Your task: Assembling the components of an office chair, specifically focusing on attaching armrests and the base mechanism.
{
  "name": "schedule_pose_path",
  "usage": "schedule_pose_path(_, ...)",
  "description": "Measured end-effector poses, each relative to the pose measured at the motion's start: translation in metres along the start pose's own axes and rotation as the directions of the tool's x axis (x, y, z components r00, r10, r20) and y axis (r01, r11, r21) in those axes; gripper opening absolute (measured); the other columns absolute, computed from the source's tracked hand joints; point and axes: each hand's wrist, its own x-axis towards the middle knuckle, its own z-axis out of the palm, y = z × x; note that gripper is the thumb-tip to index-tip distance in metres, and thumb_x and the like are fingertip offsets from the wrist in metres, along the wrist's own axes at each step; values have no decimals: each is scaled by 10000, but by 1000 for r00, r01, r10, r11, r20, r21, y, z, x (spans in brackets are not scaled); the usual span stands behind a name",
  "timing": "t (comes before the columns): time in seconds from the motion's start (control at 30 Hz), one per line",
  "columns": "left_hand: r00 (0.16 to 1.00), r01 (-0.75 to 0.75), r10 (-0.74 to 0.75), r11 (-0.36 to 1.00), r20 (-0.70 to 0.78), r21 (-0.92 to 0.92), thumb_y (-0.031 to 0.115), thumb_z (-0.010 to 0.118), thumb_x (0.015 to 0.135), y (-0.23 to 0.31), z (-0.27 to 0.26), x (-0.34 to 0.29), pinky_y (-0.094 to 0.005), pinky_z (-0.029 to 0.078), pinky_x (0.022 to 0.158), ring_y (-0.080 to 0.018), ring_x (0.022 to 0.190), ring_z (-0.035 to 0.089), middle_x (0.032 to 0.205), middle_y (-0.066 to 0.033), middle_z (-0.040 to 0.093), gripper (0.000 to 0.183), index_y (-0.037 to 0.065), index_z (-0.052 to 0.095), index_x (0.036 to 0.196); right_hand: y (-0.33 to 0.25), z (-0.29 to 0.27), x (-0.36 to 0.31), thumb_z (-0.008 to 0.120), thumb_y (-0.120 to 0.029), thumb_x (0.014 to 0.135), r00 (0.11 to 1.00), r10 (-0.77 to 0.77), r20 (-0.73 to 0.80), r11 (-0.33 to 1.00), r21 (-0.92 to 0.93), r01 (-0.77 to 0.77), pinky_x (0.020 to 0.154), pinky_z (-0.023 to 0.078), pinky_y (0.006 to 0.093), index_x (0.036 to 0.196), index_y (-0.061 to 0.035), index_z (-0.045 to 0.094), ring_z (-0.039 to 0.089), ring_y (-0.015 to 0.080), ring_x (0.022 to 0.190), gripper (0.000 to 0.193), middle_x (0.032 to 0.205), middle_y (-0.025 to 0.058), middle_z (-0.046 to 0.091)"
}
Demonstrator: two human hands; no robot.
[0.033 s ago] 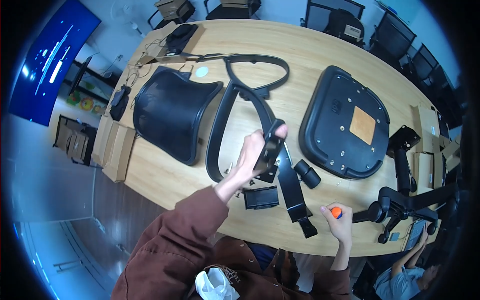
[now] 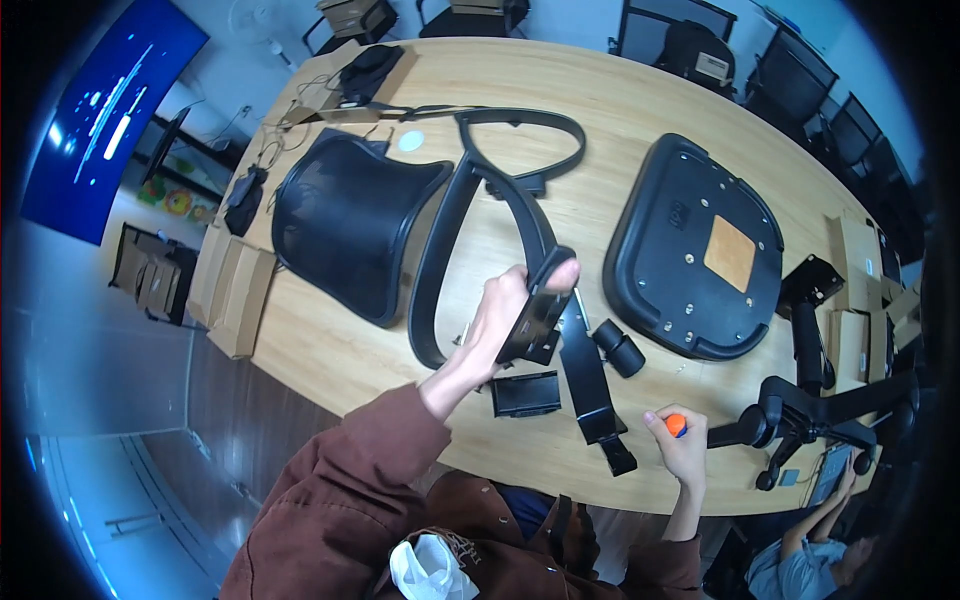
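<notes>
My left hand (image 2: pixel 500 315) is gripping a black loop-shaped frame (image 2: pixel 538 225) by its near, flat end, the thumb showing over the far side of it; the rest of the loop is rising beyond that grip and curving round to its left. My right hand (image 2: pixel 684 445) is closing around a tool handle (image 2: pixel 676 425), its orange end poking out of my fist. Just below my left grip a black bracket (image 2: pixel 527 395) is lying on the table (image 2: pixel 480 65), and a long black bar (image 2: pixel 588 380) is slanting between my two hands, with a black cylinder (image 2: pixel 620 348) sitting beside it. A second loop (image 2: pixel 578 148) is lying beyond my left grip, a mesh backrest (image 2: pixel 355 225) is resting to its left, and an upturned seat (image 2: pixel 665 250) is lying to its right. A wheeled base (image 2: pixel 800 408) is standing right of my right fist.
</notes>
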Motion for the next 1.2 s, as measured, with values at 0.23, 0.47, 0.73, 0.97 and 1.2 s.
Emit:
schedule_pose_path(0.23,902,-21,99,982,-420,188,480,686,892,-76,-112,-74,-299,477,598,-116,652,589,693,-68,646,515,-28,674,977,-21,16,5,778,-132,850,993,-74,90,996,46,70,548,380,238,719,35,643,451,52,586,251,606,-8,558)
schedule_pose_path(0.47,787,277,-98,938,-610,207,550,665,882,-218,-200,-89,-321,443,556,-127,597,562,621,-43,588,579,-21,662,790,-67,38,-15,794,-163,840,982,-141,127,985,-80,152,541,388,240,710,27,640,456,48,591,277,588,-13,542)
schedule_pose_path(0.73,755,381,-208,911,-622,157,740,588,816,-284,-202,-105,-451,534,824,-414,902,699,905,-312,689,859,-93,655,1014,-160,272,-44,739,-424,867,698,-320,641,900,-24,435,641,515,380,882,-20,723,687,264,672,404,704,141,682)
schedule_pose_path(0.97,790,412,-254,894,-558,176,713,593,825,-305,-227,-104,-440,541,832,-412,916,701,893,-313,690,858,-112,647,1056,-124,436,-35,721,-526,861,777,-101,622,983,-59,175,504,471,332,1218,42,654,597,175,501,674,605,71,621)
schedule_pose_path(1.2,841,398,-250,887,-480,236,726,570,829,-328,-258,-82,-451,541,833,-421,913,696,901,-307,690,893,-135,633,1061,-140,476,-38,626,-530,947,725,22,688,951,208,-227,363,300,270,1200,20,672,414,70,361,607,528,-33,464)
